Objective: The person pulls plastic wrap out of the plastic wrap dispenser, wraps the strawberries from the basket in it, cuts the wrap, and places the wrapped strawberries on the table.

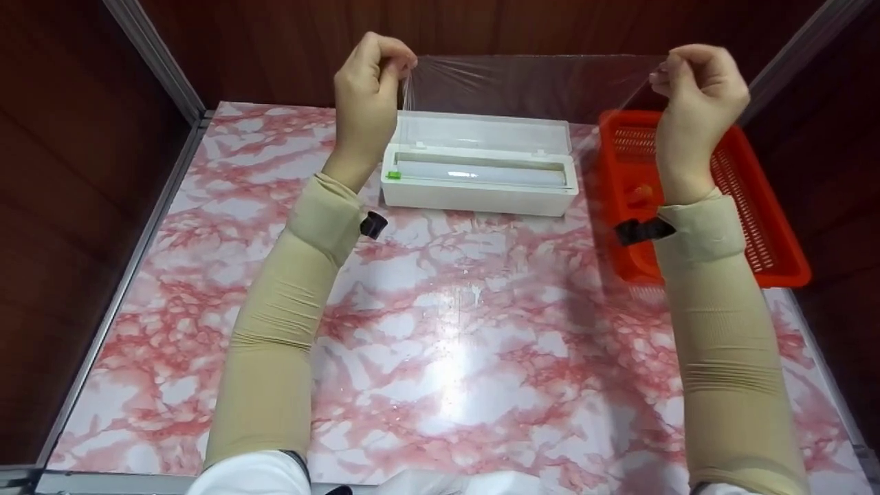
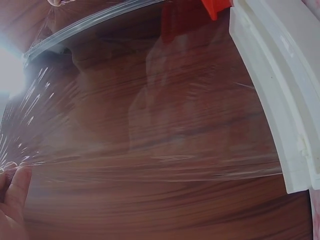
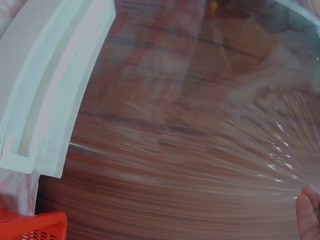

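Note:
A clear sheet of plastic wrap [image 1: 522, 86] stretches between both raised hands, above and behind a white dispenser box [image 1: 481, 199]. The left hand [image 1: 368, 89] pinches one upper corner, and creases fan out from its fingertips [image 2: 19, 182]. At the other corner the right hand [image 1: 698, 103] pinches the film between thumb and fingers, with similar creases in the right wrist view. The box's lid [image 1: 488, 133] stands raised at its back. Inside lies a pale roll [image 1: 481, 172], and a small green slider [image 1: 393, 175] sits at the left end of the box's front edge.
A red plastic basket [image 1: 763, 227] stands on the right below the right forearm, with a small orange item [image 1: 641, 194] in it. Dark wood-grain walls [image 1: 62, 206] enclose the pink-and-white marbled table [image 1: 440, 330] at the back and sides.

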{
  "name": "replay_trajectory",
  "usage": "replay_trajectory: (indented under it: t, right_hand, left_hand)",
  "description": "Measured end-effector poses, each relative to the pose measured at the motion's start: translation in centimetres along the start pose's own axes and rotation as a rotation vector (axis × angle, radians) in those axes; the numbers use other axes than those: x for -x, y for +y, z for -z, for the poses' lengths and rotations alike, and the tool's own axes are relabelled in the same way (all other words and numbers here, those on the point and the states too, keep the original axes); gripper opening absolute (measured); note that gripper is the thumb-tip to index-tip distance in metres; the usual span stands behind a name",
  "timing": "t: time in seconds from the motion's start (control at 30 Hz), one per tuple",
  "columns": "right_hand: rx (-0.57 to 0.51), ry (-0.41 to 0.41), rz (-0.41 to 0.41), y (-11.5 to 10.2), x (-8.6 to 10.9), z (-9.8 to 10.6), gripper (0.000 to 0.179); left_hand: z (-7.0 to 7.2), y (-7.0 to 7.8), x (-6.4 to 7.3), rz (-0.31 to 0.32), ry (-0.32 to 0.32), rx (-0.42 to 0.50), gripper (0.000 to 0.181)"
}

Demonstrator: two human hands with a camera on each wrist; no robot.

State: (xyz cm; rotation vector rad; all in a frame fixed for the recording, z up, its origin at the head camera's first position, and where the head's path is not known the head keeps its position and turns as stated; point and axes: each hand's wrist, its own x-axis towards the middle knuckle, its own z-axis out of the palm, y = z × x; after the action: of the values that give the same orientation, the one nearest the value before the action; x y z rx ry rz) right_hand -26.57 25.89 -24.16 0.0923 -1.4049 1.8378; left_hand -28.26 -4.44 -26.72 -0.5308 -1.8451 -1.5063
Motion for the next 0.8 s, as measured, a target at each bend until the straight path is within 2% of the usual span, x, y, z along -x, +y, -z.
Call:
replay_trajectory:
  t: [0.17,0.4,0.67,0.8]
  right_hand:
    - [-0.061,0.014,0.017,-0.2,0.2,0.2,0.007]
    - [-0.072,-0.01,0.166,0.0,1.1,1.1,0.007]
    - [-0.119,0.011,0.171,-1.6,3.0,1.4,0.007]
    - [-0.145,0.009,0.163,-2.1,3.7,1.7,0.009]
  left_hand:
    - [0.4,0.8,0.4,0.009,-0.002,0.032,0.009]
    - [0.8,1.9,1.3,-0.045,-0.016,0.057,0.01]
    - [1.2,2.8,2.4,-0.06,-0.029,0.15,0.01]
    - [1.4,3.2,3.0,-0.085,-0.045,0.155,0.011]
